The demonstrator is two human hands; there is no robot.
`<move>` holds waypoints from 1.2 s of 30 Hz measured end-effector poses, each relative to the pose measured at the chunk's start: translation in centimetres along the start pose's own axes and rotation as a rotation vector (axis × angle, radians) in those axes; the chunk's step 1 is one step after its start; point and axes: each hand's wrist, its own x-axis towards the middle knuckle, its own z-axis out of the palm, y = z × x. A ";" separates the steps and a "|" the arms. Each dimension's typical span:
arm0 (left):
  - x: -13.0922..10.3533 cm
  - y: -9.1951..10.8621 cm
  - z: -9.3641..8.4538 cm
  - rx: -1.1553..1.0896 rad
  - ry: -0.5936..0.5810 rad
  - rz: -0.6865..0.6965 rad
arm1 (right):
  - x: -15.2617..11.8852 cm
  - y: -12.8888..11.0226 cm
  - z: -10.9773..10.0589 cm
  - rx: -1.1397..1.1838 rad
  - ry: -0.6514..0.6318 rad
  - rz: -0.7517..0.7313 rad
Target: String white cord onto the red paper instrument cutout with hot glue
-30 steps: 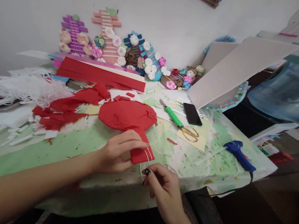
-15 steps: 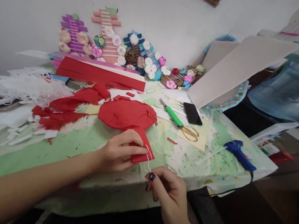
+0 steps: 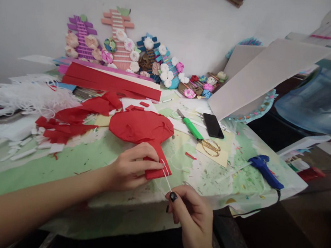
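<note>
A red paper-covered fan shape (image 3: pixel 141 126) lies at the table's front, its round head away from me and its handle toward me. My left hand (image 3: pixel 134 165) is closed around the handle, fingers resting on top of it. White string (image 3: pixel 168 179) runs from the handle, beneath my left fingertips, to my right hand (image 3: pixel 192 216). There the thumb and forefinger pinch the string, pulled straight. The underside of the handle and my left thumb are hidden.
Right of the fan lie a green-handled cutter (image 3: pixel 193 128), gold scissors (image 3: pixel 211 147) and a black phone (image 3: pixel 213 126). A blue glue gun (image 3: pixel 266 172) rests near the right edge. Red scraps (image 3: pixel 62 131) and tangled white string (image 3: pixel 25 96) cover the left. Flower-decorated crafts (image 3: pixel 123 50) line the wall.
My right hand has moved slightly right and toward me, and the string between the hands has gone from slack to straight. My left hand and the red fan stay put.
</note>
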 end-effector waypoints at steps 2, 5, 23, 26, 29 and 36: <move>0.0 -0.1 0.0 0.004 0.012 0.002 | 0.1 0.3 0.2 -0.015 -0.022 0.032; 0.4 -0.1 -0.2 0.012 0.027 0.006 | 0.4 0.7 0.5 -0.035 -0.063 0.071; 3.4 -0.4 -2.5 0.080 0.088 0.049 | 5.8 -1.1 1.7 0.043 -0.082 -0.037; 4.9 -0.8 -3.4 0.095 0.121 0.073 | 7.0 -1.9 1.5 0.095 -0.086 -0.076; 7.0 -1.2 -4.6 0.155 0.153 0.089 | 8.5 -3.4 1.3 0.107 -0.077 -0.132; 12.5 -0.5 -7.4 0.281 0.335 0.077 | 10.6 -7.0 0.7 0.177 -0.059 -0.261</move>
